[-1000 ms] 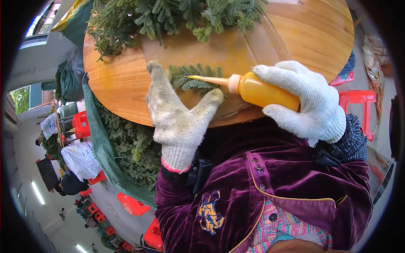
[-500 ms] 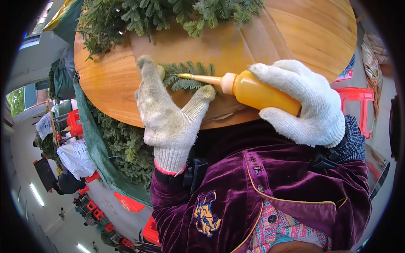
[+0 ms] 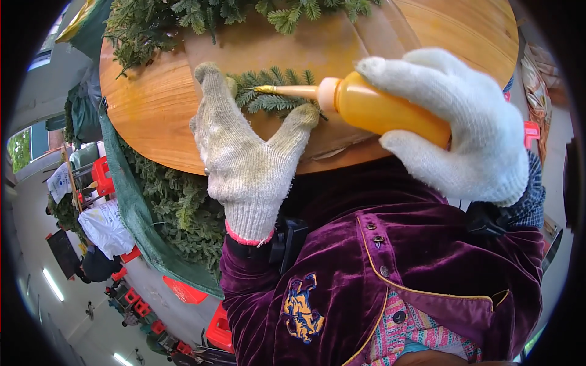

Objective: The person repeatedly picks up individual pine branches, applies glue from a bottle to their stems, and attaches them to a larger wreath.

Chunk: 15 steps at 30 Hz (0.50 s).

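Note:
A small green fir sprig lies over a sheet of brown cardboard on the table. My left hand, in a stained white knit glove, holds the sprig at its edges, thumb on the lower right and fingers at the left end. A yellow-orange squeeze bottle with a long tapered nozzle is gripped in my right hand, also gloved in white. The bottle is tilted nearly level, its nozzle pointing left over the sprig. The yellow nozzle tip is at the needles; I cannot tell whether it touches them.
A heap of fir branches lies along the far side of the round wooden table. Left of me, more fir branches fill a green sack. A red stool stands at the right, with several others further left.
My right hand has shifted slightly right and appears nearer, and the bottle body has risen a little. The nozzle tip stays over the sprig. My left hand keeps its hold.

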Each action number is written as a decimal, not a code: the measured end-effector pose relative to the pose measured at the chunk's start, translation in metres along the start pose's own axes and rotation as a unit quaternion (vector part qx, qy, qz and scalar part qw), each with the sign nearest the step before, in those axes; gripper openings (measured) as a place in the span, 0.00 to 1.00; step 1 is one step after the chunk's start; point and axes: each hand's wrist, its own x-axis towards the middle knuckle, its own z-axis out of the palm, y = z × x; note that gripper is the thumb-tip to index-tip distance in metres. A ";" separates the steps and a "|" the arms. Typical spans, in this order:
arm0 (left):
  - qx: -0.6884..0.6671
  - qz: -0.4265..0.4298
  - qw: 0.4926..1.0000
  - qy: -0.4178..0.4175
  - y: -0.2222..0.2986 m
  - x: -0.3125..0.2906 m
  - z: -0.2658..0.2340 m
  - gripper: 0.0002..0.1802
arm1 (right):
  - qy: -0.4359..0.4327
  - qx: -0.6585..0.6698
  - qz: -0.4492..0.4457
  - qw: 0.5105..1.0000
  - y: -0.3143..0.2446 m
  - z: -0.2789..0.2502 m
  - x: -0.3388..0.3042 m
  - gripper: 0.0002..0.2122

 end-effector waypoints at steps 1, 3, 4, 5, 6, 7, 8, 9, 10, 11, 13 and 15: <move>-0.003 -0.004 1.000 -0.003 0.001 0.000 0.000 0.62 | 0.048 0.010 -0.028 0.998 -0.006 0.004 0.003 0.29; 0.000 -0.007 1.000 0.001 0.002 0.000 0.000 0.62 | 0.041 -0.004 -0.051 0.998 -0.010 -0.002 0.010 0.29; -0.001 -0.010 1.000 0.000 0.002 0.000 0.000 0.63 | 0.038 -0.010 -0.062 0.997 -0.011 -0.004 0.010 0.29; 0.007 -0.002 1.000 0.001 0.002 0.000 0.000 0.63 | -0.008 -0.032 -0.056 0.998 -0.008 -0.014 0.012 0.28; 0.016 0.006 1.000 0.003 0.002 0.000 0.000 0.63 | -0.029 -0.034 -0.046 0.998 -0.006 -0.017 0.010 0.28; 0.019 0.004 1.000 0.003 0.002 0.001 0.001 0.63 | -0.049 -0.036 -0.037 0.997 -0.004 -0.021 0.007 0.28; 0.020 0.017 1.000 0.017 0.001 0.002 0.002 0.62 | -0.045 -0.019 -0.024 0.999 -0.001 -0.021 0.002 0.28; 0.017 0.016 1.000 0.021 0.001 0.001 0.002 0.62 | -0.045 -0.012 -0.015 0.999 0.000 -0.021 -0.003 0.28; 0.010 0.013 1.000 0.017 0.001 -0.001 0.002 0.62 | -0.045 -0.006 -0.006 0.999 0.001 -0.020 -0.008 0.28; 0.020 0.006 1.000 0.005 0.002 -0.002 0.001 0.62 | -0.045 -0.016 -0.007 0.999 0.001 -0.021 -0.012 0.28; 0.027 -0.006 1.000 -0.005 0.001 -0.001 0.001 0.62 | -0.043 -0.033 -0.009 0.998 0.001 -0.023 -0.013 0.28; 0.037 0.009 0.999 -0.003 0.001 -0.001 0.001 0.62 | -0.043 -0.038 0.009 0.998 -0.004 -0.022 -0.013 0.28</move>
